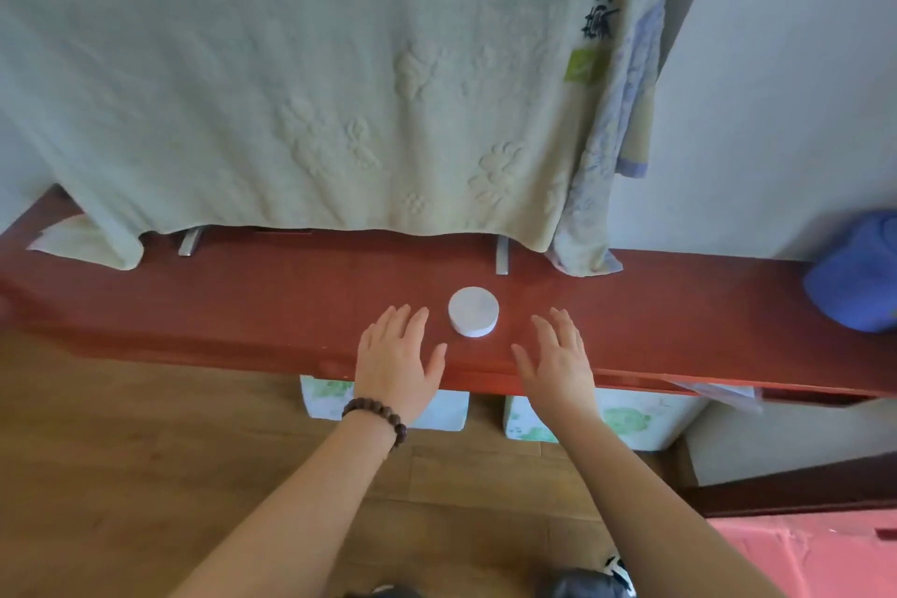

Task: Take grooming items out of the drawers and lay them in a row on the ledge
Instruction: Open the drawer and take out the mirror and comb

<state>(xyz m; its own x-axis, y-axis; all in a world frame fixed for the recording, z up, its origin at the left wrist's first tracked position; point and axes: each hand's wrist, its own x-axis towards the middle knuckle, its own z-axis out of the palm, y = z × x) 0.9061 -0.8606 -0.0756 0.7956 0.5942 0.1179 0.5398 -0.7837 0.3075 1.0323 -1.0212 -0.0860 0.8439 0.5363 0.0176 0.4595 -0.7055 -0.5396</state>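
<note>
Blue bundle [859,274] cut by right edge; towel [291,78] hides ledge's [242,301] back; drawers [631,418] mostly under ledge.

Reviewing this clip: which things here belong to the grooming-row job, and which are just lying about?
Job:
white round jar
red ledge
left hand, open
right hand, open

Lying about:
pale green towel
blue bundle
printed boxes under the ledge
</note>
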